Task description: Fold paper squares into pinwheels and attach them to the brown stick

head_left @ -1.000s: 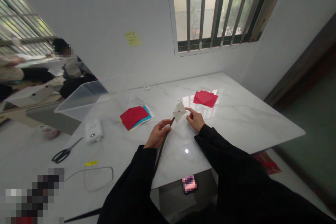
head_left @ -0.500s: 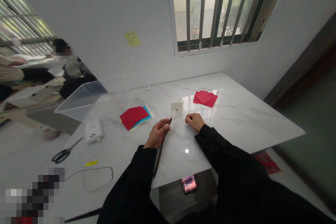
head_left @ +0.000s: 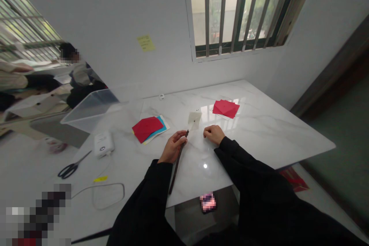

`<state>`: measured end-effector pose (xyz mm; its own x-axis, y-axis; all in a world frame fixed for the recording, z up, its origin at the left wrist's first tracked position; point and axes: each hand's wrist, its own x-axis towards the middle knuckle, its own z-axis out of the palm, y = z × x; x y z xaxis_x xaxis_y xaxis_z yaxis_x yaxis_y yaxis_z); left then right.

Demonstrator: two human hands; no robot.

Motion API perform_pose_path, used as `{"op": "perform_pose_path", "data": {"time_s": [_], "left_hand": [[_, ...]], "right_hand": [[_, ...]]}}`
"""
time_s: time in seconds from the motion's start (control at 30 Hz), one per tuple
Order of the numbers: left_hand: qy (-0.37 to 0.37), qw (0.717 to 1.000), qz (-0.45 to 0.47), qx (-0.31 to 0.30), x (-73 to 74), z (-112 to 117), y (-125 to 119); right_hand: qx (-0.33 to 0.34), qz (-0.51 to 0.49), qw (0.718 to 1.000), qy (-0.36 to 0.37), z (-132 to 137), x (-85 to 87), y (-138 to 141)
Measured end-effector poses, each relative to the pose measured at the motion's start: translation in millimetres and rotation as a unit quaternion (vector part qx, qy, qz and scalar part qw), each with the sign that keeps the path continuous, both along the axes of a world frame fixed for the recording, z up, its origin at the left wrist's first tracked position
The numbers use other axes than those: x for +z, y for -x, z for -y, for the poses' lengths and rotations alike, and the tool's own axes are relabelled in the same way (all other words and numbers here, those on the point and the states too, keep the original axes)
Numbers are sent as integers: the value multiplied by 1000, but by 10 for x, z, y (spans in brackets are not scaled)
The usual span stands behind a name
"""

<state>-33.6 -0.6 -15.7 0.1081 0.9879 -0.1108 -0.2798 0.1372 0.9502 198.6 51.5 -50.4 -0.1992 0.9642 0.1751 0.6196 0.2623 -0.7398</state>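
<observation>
My left hand (head_left: 173, 148) is closed round a thin dark stick (head_left: 178, 163) that slants up from the table's near edge, its tip near a small white folded paper square (head_left: 194, 118) lying flat on the white marble table (head_left: 259, 130). My right hand (head_left: 213, 133) rests on the table just right of the stick's tip, fingers curled into a loose fist with nothing visible in them. Beyond the square lies a red folded paper (head_left: 226, 108).
A stack of red, blue and pale sheets (head_left: 148, 128) lies to the left. Further left are a white device (head_left: 103, 143) with a cable, scissors (head_left: 70, 168) and a clear plastic bin (head_left: 89, 109). A person sits at another table in the far left background. A phone (head_left: 208, 201) lies below the table edge.
The white paper square was up on the stick's tip, touched by my right fingers; it now lies flat on the table. My right hand has curled shut and rests on the table.
</observation>
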Motion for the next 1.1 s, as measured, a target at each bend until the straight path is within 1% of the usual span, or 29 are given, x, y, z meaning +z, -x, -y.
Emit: {"op": "perform_pose_path", "data": {"time_s": [0.07,0.23,0.37,0.5,0.63,0.7,0.93,1.1], "left_hand": [[0,1000,0,-1,3,2,-1],[1,1000,3,0,6,5,0],[-4,1000,-2,0,12,10,0],[-9,1000,-8,-12,21,15,-6],[-9,999,-13,-41,16,17,-10],[-7,999,-13,-45,14,18,-9],[-6,1000,-20,-23,37,23,-12],[-6,1000,-18,-25,37,24,-18]], "right_hand": [[11,18,1000,0,-1,2,1],[-27,-2,1000,-16,2,4,22],[-72,-46,996,-19,13,10,28],[-100,-95,990,-25,28,20,24],[-96,-88,990,-55,37,26,25],[-88,-79,991,-61,30,12,23],[-91,-45,993,-52,-17,-69,16],[-101,-72,991,-51,-3,-18,6]]}}
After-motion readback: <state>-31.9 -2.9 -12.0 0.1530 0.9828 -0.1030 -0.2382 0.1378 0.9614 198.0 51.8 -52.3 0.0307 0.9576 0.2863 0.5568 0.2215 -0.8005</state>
